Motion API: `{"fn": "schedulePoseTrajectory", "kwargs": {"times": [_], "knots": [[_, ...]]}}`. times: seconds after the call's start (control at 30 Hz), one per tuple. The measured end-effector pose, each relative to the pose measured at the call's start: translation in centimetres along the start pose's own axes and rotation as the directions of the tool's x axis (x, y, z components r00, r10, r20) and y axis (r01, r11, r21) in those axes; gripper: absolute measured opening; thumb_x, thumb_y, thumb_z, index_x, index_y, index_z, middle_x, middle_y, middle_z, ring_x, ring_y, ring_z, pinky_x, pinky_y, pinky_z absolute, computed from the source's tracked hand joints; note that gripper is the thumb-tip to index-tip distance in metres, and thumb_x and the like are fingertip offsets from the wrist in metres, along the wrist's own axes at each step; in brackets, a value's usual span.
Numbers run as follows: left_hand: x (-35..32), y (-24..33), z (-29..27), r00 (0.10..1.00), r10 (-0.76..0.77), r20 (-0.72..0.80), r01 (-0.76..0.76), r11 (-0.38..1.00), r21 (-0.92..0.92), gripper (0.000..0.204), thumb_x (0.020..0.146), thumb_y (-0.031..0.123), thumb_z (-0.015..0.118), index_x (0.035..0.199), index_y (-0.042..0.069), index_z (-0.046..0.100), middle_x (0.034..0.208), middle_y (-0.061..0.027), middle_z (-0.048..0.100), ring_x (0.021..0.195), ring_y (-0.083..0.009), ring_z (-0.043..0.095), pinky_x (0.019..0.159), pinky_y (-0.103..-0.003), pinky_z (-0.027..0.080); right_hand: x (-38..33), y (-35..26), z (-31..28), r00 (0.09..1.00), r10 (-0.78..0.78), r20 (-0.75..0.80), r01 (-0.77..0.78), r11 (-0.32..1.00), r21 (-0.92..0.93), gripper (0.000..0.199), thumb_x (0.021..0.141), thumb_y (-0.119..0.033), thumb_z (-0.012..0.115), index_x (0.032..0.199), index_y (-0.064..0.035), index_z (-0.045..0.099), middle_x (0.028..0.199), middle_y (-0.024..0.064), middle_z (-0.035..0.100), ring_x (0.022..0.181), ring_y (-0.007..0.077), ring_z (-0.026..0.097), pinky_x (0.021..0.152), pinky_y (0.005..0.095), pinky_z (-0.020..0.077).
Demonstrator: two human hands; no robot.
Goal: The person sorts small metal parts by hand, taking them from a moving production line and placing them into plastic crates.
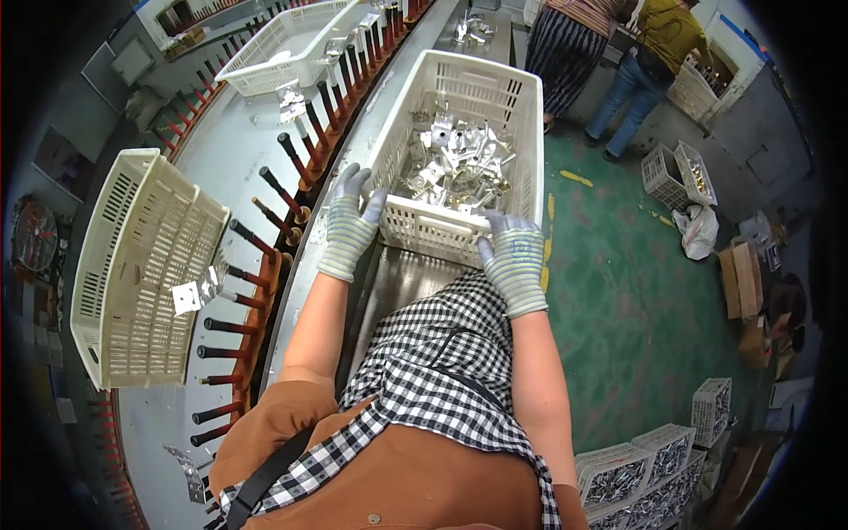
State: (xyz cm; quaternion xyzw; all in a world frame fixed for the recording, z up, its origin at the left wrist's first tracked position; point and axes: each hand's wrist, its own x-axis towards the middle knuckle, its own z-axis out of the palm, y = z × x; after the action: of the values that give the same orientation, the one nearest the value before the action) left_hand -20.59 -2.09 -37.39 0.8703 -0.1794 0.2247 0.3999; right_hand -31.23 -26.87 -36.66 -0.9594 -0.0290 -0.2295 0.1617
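A white plastic crate stands in front of me on a metal bench, holding several shiny metal brackets. Both my hands wear striped knit gloves. My left hand grips the crate's near left corner, fingers curled against its side wall. My right hand is closed over the near rim at the right. A black-and-white checked apron covers my front below the hands.
An empty white crate lies tipped on its side at the left, another white crate farther back. A curved row of dark red-tipped pegs runs along the bench. Two people stand at the top right. Stacked crates of parts sit on the green floor.
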Motion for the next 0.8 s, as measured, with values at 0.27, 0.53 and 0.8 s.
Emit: {"fn": "schedulePoseTrajectory", "kwargs": {"times": [0.27,0.53,0.8], "knots": [[-0.6,-2.6,-0.8,0.975,-0.147,-0.169,0.143,0.989,-0.032,0.052,0.087,0.027,0.059,0.129,0.001,0.044,0.138,-0.0245,0.036,0.127,-0.0375,0.038,0.105,-0.041,0.032,0.1,-0.1,-0.3,1.0,0.001,0.021,0.001,0.999,-0.05,0.043,0.07,-0.018,0.066,0.111,-0.0106,0.054,0.093,0.0102,0.059,0.09,0.0284,0.056,0.086,0.0426,0.0412],[-1.6,-3.6,-1.6,0.974,-0.14,-0.178,0.137,0.99,-0.026,0.055,0.088,0.028,0.057,0.132,-0.002,0.041,0.139,-0.024,0.036,0.129,-0.0357,0.036,0.106,-0.04,0.029,0.1,0.0,-0.1,1.0,0.004,0.016,-0.002,0.997,-0.084,0.044,0.07,-0.019,0.066,0.111,-0.0108,0.054,0.092,0.0103,0.059,0.089,0.0285,0.056,0.085,0.0428,0.0413],[-1.1,-3.6,-2.7,0.951,-0.129,-0.282,0.123,0.992,-0.038,0.051,0.088,0.022,0.058,0.131,0.001,0.042,0.138,-0.0234,0.037,0.129,-0.0359,0.035,0.106,-0.041,0.029,0.1,-0.1,-0.4,0.999,0.012,0.042,-0.01,0.999,-0.042,0.043,0.07,-0.018,0.066,0.111,-0.0114,0.054,0.093,0.0103,0.059,0.09,0.0289,0.055,0.086,0.0427,0.0411]]}}
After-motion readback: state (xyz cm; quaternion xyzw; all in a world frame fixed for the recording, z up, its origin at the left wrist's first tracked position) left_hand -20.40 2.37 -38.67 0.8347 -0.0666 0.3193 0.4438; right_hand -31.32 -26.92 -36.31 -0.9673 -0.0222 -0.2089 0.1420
